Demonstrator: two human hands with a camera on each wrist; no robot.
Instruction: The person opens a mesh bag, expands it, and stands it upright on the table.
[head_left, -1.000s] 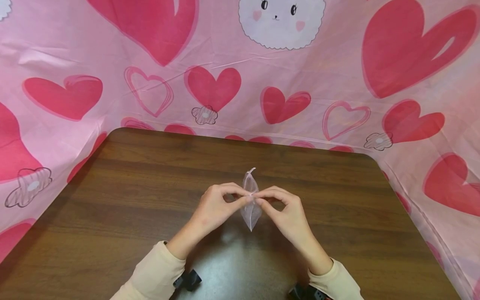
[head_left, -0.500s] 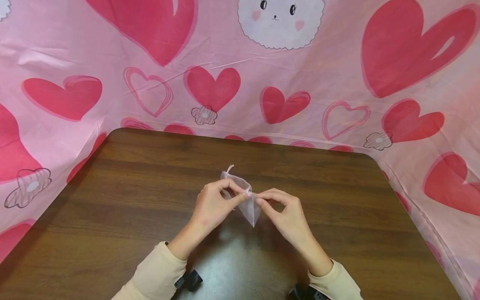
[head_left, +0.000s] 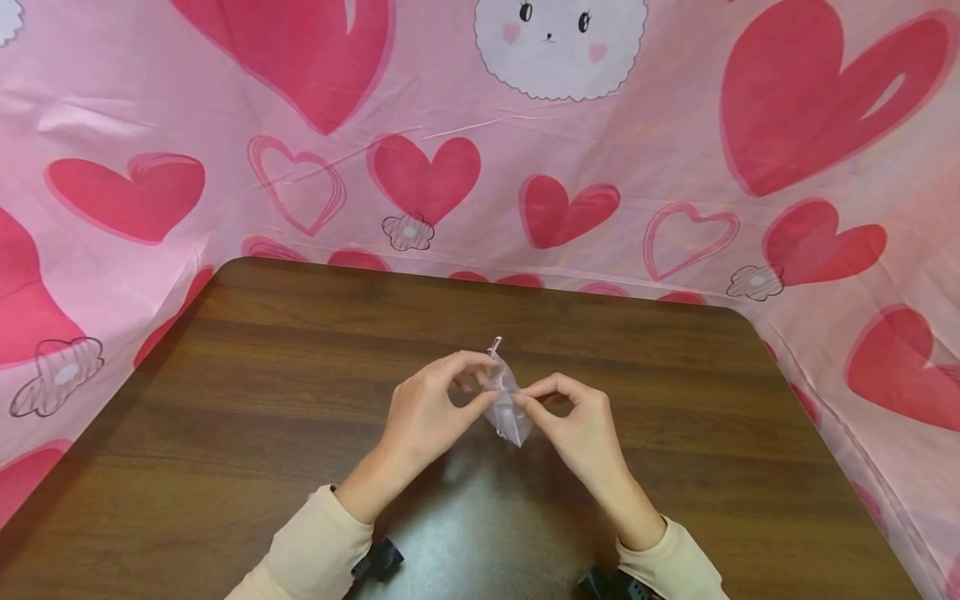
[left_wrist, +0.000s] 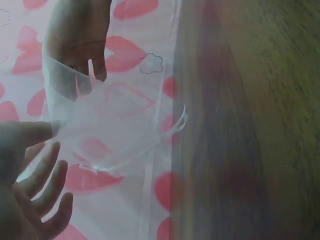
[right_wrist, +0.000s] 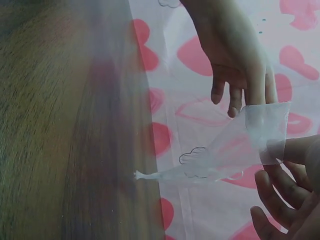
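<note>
A small sheer white drawstring pouch (head_left: 513, 423) hangs between my two hands above the table, its thin cords sticking out at the far and near ends. The left hand (head_left: 427, 407) has its thumb and index finger at the pouch's left side, the tips a little apart. My right hand (head_left: 587, 421) pinches the cloth on the other side between thumb and index finger. In the right wrist view the pouch (right_wrist: 230, 147) tapers to gathered cord ends, and fingers show through the thin cloth. The left wrist view shows the pouch (left_wrist: 117, 127) spread wider, with cord loops (left_wrist: 179, 124) toward the table.
The brown wood-grain table (head_left: 262, 375) has rounded far corners. Pink cloth (head_left: 510, 125) printed with hearts hangs along its back and sides. Black wrist devices (head_left: 378, 560) sit under both cream sleeves (head_left: 307, 546).
The pouch swung left, then came back toward the middle and now looks more bunched. The left thumb and index finger have parted. The right hand has stayed nearly in place, pinching the cloth.
</note>
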